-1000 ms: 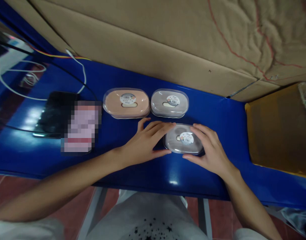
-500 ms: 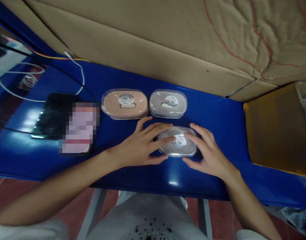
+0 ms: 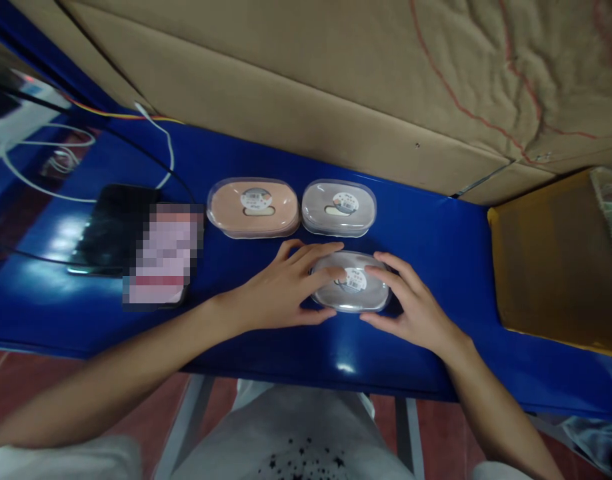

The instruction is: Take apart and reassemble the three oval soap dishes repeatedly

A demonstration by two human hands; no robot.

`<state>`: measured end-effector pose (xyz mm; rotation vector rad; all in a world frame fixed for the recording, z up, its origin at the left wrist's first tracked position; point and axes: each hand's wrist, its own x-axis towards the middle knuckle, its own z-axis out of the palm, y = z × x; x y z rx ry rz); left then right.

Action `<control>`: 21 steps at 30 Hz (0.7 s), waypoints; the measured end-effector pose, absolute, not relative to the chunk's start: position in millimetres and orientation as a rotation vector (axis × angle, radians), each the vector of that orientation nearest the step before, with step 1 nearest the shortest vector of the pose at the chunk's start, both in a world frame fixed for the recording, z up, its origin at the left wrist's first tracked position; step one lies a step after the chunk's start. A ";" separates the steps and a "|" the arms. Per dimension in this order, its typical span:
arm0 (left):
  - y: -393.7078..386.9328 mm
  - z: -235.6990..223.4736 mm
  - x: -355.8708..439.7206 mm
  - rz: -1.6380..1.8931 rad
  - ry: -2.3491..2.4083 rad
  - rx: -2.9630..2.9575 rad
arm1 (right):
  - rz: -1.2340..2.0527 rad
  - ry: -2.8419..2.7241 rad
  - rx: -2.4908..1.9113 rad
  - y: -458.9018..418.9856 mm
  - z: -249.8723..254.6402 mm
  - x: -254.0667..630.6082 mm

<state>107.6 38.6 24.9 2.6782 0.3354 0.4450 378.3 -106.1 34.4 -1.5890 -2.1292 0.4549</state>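
Observation:
A grey oval box with a clear lid point(image 3: 351, 291) lies on the blue table point(image 3: 436, 247) near its front edge. My left hand point(image 3: 281, 290) grips its left end, fingers over the lid and thumb below. My right hand point(image 3: 416, 307) holds its right end the same way. Behind it stand a pink oval box point(image 3: 253, 207) and a second grey oval box point(image 3: 339, 207), side by side, untouched.
A dark phone point(image 3: 113, 227) and a blurred pink item point(image 3: 161, 253) lie at the left, with white and black cables point(image 3: 161, 143) behind. A yellow-brown cardboard box point(image 3: 551, 253) stands at the right. Brown cardboard sheets point(image 3: 336, 73) back the table.
Both hands have slid the near grey box leftward along the table, and they have closed in more tightly around its ends.

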 end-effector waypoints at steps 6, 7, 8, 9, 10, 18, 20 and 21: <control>42.2 26.9 106.1 0.454 0.265 2.738 | 0.529 -2.144 -1.630 -108.1 43.1 387.8; 44.7 29.6 104.3 0.476 0.270 2.749 | 0.560 -2.144 -1.643 -108.8 45.9 392.6; 48.1 33.2 101.8 0.505 0.298 2.759 | 0.586 -2.139 -1.659 -109.6 48.7 398.5; 52.2 37.5 98.8 0.535 0.348 2.769 | 0.601 -2.130 -1.681 -110.5 51.5 405.5; 57.0 42.2 95.4 0.567 0.418 2.779 | 0.600 -2.116 -1.703 -111.4 53.9 413.2; 92.3 57.1 74.8 0.528 1.051 2.690 | 0.385 -1.979 -1.853 -111.8 55.0 462.6; 93.8 54.8 74.3 0.519 1.093 2.690 | 0.333 -1.945 -1.896 -110.0 51.7 465.4; 93.8 53.7 74.3 0.517 1.114 2.691 | 0.298 -1.927 -1.921 -108.9 49.7 466.1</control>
